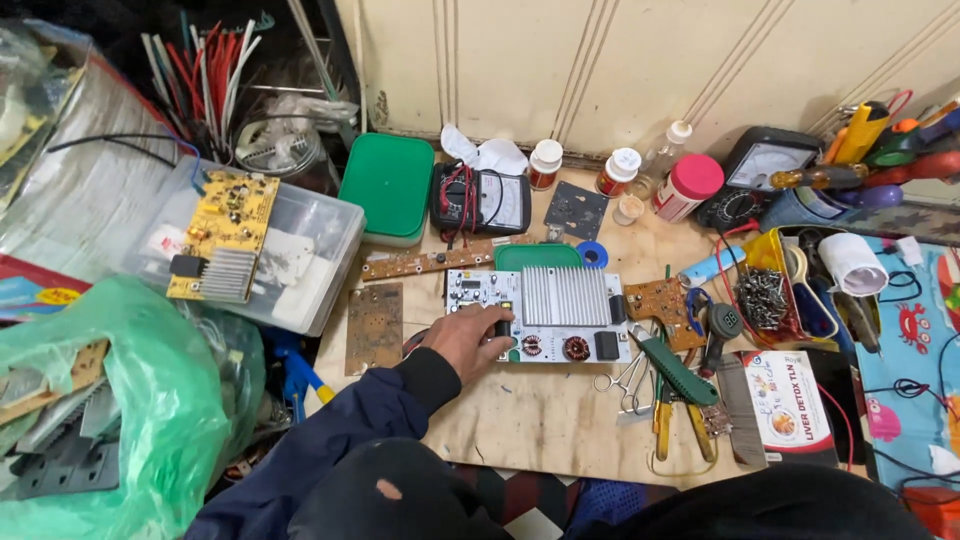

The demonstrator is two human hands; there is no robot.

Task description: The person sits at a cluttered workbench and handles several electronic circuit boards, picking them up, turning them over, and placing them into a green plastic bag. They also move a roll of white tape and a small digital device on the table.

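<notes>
The left hand (467, 338), in a dark sleeve, rests its fingers on the near-left corner of the white circuit board with a ribbed aluminium heat sink (545, 315) — flat on the plywood board (540, 420); grip unclear; green-handled pliers (672, 372) lie just right.

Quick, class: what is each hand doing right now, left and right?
Left hand: resting on the circuit board, fingers curled on a black part; a firm grip cannot be told.
Right hand: not in view.
</notes>
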